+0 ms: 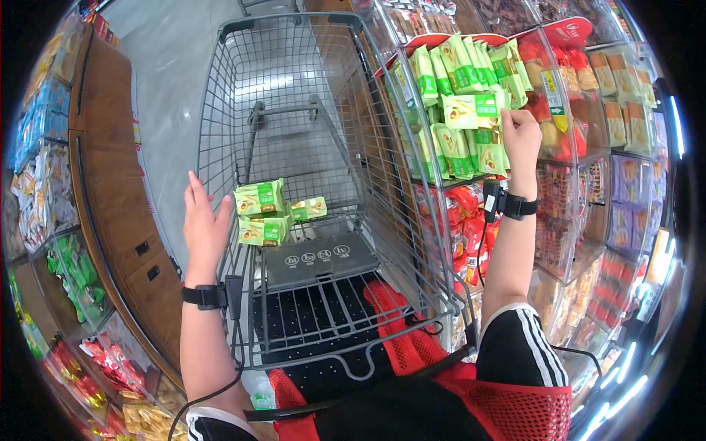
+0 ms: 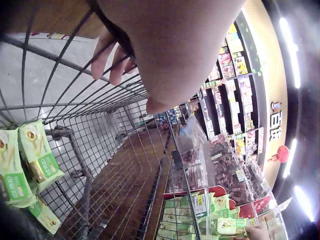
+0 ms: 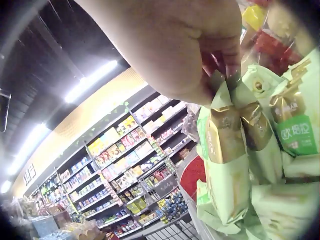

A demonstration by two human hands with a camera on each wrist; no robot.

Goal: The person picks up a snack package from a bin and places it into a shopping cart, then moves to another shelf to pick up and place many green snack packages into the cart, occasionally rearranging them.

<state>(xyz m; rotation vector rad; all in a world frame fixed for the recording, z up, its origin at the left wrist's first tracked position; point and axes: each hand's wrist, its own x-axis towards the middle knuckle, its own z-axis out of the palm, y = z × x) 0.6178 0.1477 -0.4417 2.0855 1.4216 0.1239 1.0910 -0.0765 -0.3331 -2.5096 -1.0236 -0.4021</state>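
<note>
- Done, as far as the layout showed: three green packets (image 1: pixel 259 197) lay in the shopping cart (image 1: pixel 323 15), close to its left edge and nearer the near edge than the far one. Two lay against each other; the third sat just to their right, by the far edge of the grey panel (image 1: pixel 323 259). More might have been hidden beneath.
- In hand: the right hand (image 1: pixel 523 140) was at the clear-walled bin (image 1: pixel 412 117) beyond the cart's right edge. Its grip was narrow, thumb and fingers pinching one end of the held packet (image 1: pixel 472 110) above the bin's other packets. In the right wrist view two packet ends met near the fingertips, so I could not tell whether a second was caught too.
- The left hand (image 1: pixel 202 228) held nothing; its grip was wide, fingers extended, beside the cart's left edge. Whether it touched the wires I could not tell.
- Left, in my judgement: the held packet was not in the cart, so that pick looked only part done; it had yet to be lifted clear of the bin's edge.
- Many like packets (image 1: pixel 452 151) stood in the bin, up to its near edge. Nothing showed how many were wanted, so the work seemed partway along.
</note>
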